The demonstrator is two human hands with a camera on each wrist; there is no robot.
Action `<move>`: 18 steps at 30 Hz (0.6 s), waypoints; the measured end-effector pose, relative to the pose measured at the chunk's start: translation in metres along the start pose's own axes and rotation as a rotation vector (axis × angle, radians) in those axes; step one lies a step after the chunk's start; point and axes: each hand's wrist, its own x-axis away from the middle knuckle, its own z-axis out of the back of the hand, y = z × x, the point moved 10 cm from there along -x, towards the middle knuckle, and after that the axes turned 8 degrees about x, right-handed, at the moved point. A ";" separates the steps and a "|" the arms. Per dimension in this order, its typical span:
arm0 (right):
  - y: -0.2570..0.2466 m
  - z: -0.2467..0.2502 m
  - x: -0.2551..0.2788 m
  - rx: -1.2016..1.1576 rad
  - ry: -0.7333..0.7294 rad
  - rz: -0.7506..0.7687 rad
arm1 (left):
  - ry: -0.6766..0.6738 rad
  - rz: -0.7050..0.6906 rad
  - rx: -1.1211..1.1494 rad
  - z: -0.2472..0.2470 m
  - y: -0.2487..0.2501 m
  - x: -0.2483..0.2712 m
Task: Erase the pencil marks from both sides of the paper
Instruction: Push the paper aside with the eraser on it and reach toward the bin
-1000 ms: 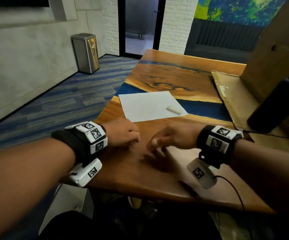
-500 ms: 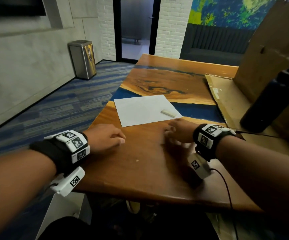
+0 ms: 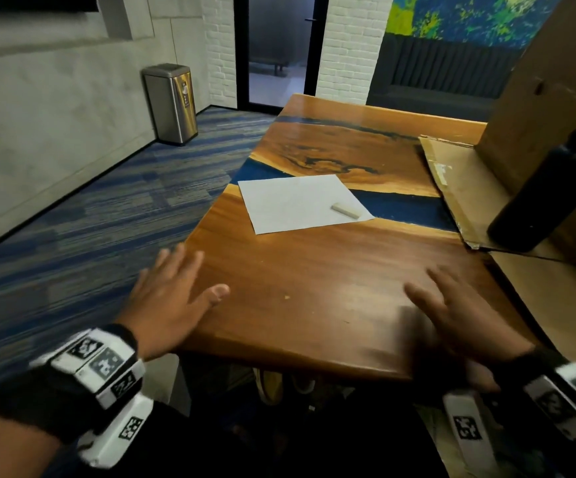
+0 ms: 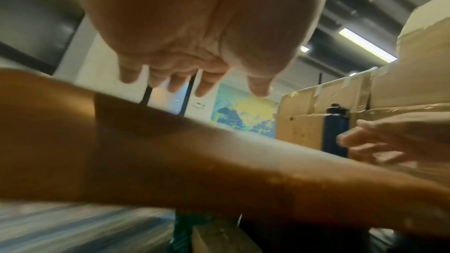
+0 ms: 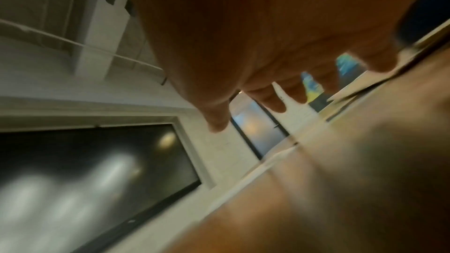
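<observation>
Left hand (image 3: 172,298), fingers spread wide and empty, hovers over the table's (image 3: 314,298) near-left edge, well short of the paper (image 3: 293,205). The paper lies flat mid-table; no pencil marks can be made out on its upper face. The eraser (image 3: 345,211) rests on the paper's right part. Right hand (image 3: 459,315), also splayed and empty, is blurred, nearer than the paper. Step in hand, as judged: the opening reach. Next: pinching the eraser while the other hand pins the paper.

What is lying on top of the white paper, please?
Only an eraser lies on the paper, near its right corner. Neither hand touches it. No pencil marks can be made out, and the underside is hidden against the table.
</observation>
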 end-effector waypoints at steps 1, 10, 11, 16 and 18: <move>0.016 -0.017 0.007 0.154 -0.063 -0.066 | 0.003 0.075 -0.052 -0.005 -0.016 0.005; -0.101 -0.082 -0.003 0.124 -0.020 0.128 | -0.031 -0.065 -0.007 -0.055 0.040 0.008; -0.127 -0.085 -0.002 0.057 -0.036 0.236 | -0.062 -0.144 0.090 -0.058 0.052 0.009; -0.131 -0.038 -0.002 -0.648 0.082 0.333 | 0.165 -0.212 0.320 -0.006 0.025 0.010; -0.075 -0.028 -0.020 -0.440 0.238 0.088 | 0.173 0.036 0.102 0.000 -0.018 0.008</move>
